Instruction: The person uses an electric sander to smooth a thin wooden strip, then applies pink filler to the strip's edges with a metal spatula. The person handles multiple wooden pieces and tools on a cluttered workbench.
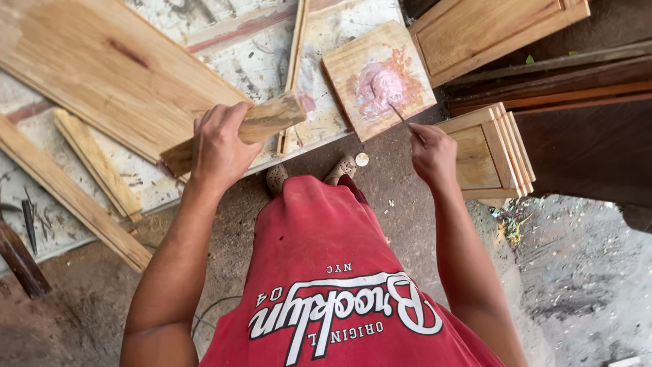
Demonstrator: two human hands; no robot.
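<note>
The left hand (219,146) is closed around a short wood block (238,132) and holds it raised above the near edge of the table (238,51), tilted, with its right end higher. Held like this, one long face of the block is turned up toward the person, probably so that it can be worked on.

The right hand (432,153) is closed on a thin tool (401,115), perhaps a small spatula. The tip of the tool touches a pink paste (382,85) that lies in a heap on a small square board (378,78). This board rests on the right corner of the table, near the right hand, so it seems to serve as a palette within easy reach.

On the left of the table lie a wide plank (102,64) and some narrow strips (95,163), well apart from the paste. At the right, framed wooden panels (489,153) stand stacked on edge beside a dark cabinet (584,136), and another panel (489,30) lies above them.

I see no packages or signs. The only label is white lettering on the person's red shirt (326,272).
</note>
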